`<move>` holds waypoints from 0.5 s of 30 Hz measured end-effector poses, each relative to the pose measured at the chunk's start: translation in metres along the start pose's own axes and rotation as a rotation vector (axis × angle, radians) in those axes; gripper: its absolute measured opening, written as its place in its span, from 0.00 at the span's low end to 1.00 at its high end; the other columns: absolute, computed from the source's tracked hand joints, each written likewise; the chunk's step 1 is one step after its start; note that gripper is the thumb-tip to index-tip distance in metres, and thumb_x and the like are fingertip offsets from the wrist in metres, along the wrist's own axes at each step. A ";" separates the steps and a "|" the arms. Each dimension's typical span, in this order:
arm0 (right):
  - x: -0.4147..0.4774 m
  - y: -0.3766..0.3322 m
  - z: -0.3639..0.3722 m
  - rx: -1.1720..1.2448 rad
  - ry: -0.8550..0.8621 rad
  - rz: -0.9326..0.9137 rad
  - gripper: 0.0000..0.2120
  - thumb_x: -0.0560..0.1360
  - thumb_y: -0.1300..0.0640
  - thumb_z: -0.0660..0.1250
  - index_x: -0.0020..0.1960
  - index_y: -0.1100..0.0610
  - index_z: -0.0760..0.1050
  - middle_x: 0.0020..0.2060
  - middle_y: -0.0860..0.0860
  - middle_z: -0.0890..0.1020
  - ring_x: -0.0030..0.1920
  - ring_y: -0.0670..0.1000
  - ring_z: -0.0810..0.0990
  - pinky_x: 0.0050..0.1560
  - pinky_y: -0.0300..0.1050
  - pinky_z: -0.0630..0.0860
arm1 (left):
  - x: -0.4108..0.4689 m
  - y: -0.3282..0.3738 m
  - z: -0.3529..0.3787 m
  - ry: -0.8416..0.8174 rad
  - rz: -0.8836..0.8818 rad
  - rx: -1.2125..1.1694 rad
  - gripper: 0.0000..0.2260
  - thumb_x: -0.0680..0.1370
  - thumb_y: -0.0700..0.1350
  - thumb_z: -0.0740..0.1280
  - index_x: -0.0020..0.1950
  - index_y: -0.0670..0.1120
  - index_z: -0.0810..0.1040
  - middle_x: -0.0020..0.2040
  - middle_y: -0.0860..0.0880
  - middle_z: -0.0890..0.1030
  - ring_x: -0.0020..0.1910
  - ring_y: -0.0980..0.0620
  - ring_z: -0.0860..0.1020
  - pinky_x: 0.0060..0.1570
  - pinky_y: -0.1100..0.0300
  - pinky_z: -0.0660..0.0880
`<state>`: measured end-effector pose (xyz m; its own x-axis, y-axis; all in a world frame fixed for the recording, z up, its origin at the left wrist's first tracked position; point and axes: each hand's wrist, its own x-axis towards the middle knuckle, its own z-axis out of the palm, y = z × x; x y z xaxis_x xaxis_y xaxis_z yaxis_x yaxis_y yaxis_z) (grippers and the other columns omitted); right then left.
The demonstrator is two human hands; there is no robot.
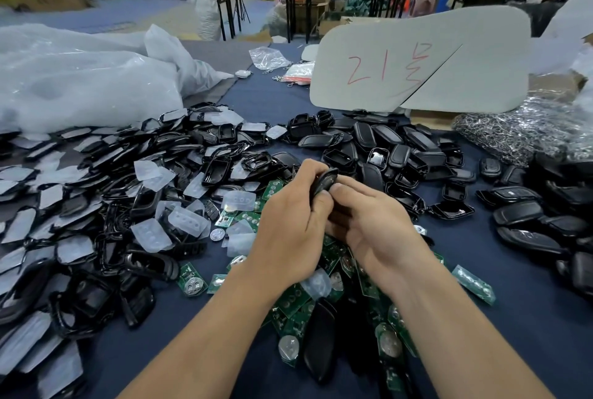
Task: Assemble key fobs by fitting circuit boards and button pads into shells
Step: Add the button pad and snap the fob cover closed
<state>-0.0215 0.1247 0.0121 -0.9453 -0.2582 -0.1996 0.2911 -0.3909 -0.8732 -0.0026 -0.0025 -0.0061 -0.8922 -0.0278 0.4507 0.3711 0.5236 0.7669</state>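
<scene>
Both hands meet above the middle of the table on one black key fob shell. My left hand grips it from the left with curled fingers. From the right, my right hand pinches it between thumb and fingers. Green circuit boards with round coin cells lie heaped under my wrists. Translucent button pads are scattered to the left among open black shell frames. Black shell halves are piled beyond my hands.
Closed black fobs lie at the right. A heap of metal key rings sits far right. A grey card with red writing stands behind the shells. Large plastic bags fill the far left. The cloth is dark blue.
</scene>
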 end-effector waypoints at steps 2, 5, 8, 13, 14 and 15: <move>0.001 -0.003 -0.005 -0.004 -0.018 0.013 0.10 0.82 0.65 0.65 0.57 0.62 0.84 0.49 0.58 0.88 0.48 0.54 0.87 0.43 0.45 0.84 | 0.001 -0.001 -0.001 0.007 -0.031 -0.038 0.07 0.81 0.45 0.60 0.54 0.55 0.75 0.42 0.56 0.80 0.42 0.55 0.78 0.40 0.60 0.73; 0.002 -0.003 -0.009 -0.010 -0.031 0.015 0.10 0.82 0.64 0.64 0.56 0.62 0.85 0.51 0.61 0.87 0.49 0.57 0.87 0.45 0.47 0.84 | 0.004 0.000 -0.004 0.064 -0.055 -0.040 0.08 0.79 0.42 0.63 0.48 0.55 0.77 0.39 0.55 0.80 0.38 0.54 0.77 0.36 0.63 0.71; 0.004 -0.002 -0.009 0.148 -0.044 0.062 0.12 0.82 0.65 0.63 0.60 0.67 0.82 0.53 0.64 0.86 0.49 0.58 0.87 0.47 0.49 0.85 | 0.007 -0.001 -0.004 0.180 -0.112 -0.116 0.06 0.76 0.44 0.64 0.43 0.53 0.78 0.37 0.52 0.80 0.37 0.52 0.80 0.37 0.57 0.76; 0.005 -0.010 -0.015 0.375 -0.107 0.177 0.20 0.75 0.61 0.65 0.64 0.69 0.78 0.55 0.66 0.85 0.49 0.60 0.87 0.49 0.50 0.86 | 0.016 -0.008 -0.008 0.338 -0.279 -0.348 0.05 0.73 0.46 0.67 0.37 0.49 0.78 0.31 0.51 0.75 0.33 0.55 0.71 0.35 0.57 0.69; 0.005 -0.011 -0.016 0.397 -0.123 0.190 0.20 0.74 0.60 0.65 0.63 0.68 0.79 0.56 0.65 0.85 0.50 0.60 0.87 0.50 0.51 0.86 | 0.018 -0.011 -0.010 0.357 -0.313 -0.370 0.05 0.71 0.46 0.68 0.36 0.48 0.79 0.31 0.53 0.75 0.33 0.55 0.70 0.36 0.56 0.68; 0.005 -0.011 -0.017 0.399 -0.136 0.198 0.19 0.75 0.60 0.64 0.63 0.67 0.80 0.56 0.64 0.85 0.50 0.59 0.87 0.52 0.51 0.85 | 0.019 -0.013 -0.011 0.367 -0.346 -0.384 0.05 0.70 0.48 0.69 0.37 0.48 0.80 0.31 0.54 0.75 0.33 0.55 0.70 0.37 0.56 0.69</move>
<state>-0.0323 0.1428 0.0131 -0.8455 -0.4652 -0.2621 0.5234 -0.6246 -0.5796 -0.0211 -0.0188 -0.0024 -0.8561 -0.4664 0.2227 0.2040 0.0910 0.9747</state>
